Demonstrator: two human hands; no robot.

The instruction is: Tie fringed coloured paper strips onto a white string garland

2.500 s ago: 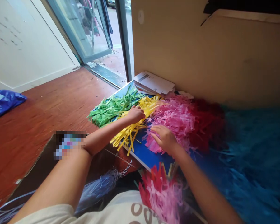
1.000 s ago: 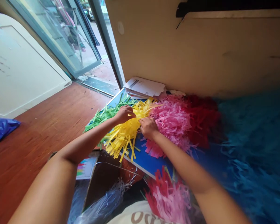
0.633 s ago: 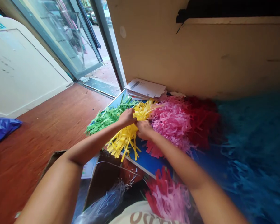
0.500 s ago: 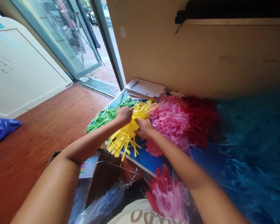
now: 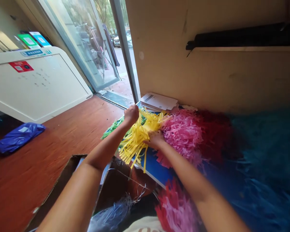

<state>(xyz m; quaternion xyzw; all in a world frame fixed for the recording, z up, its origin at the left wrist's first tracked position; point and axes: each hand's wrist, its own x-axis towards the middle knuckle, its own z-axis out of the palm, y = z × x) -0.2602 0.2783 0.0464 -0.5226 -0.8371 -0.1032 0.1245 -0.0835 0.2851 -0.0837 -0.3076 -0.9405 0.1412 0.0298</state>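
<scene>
A pile of yellow paper fringe strips [image 5: 132,140] lies on the blue tabletop [image 5: 157,170]. My left hand [image 5: 132,113] is closed on some yellow strips, raised above the pile's far left side. My right hand [image 5: 156,139] presses into the right side of the yellow pile; some of its fingers are buried in the strips. Green fringe [image 5: 112,128] sits to the left, partly behind my left arm. Pink fringe [image 5: 183,130] adjoins the yellow on the right, with dark red fringe [image 5: 212,132] beyond it.
Papers [image 5: 159,101] are stacked at the table's far corner by the wall. A red and pink tassel [image 5: 175,206] lies close to my body. Below stands a cardboard box [image 5: 60,180] beside clear plastic strands [image 5: 113,214]. A whiteboard [image 5: 50,93] leans near the glass door [image 5: 82,48].
My left hand has lifted away from the pile, pulling yellow strips up with it. My right hand stays at the yellow pile. The view has tilted upward and turned left.
</scene>
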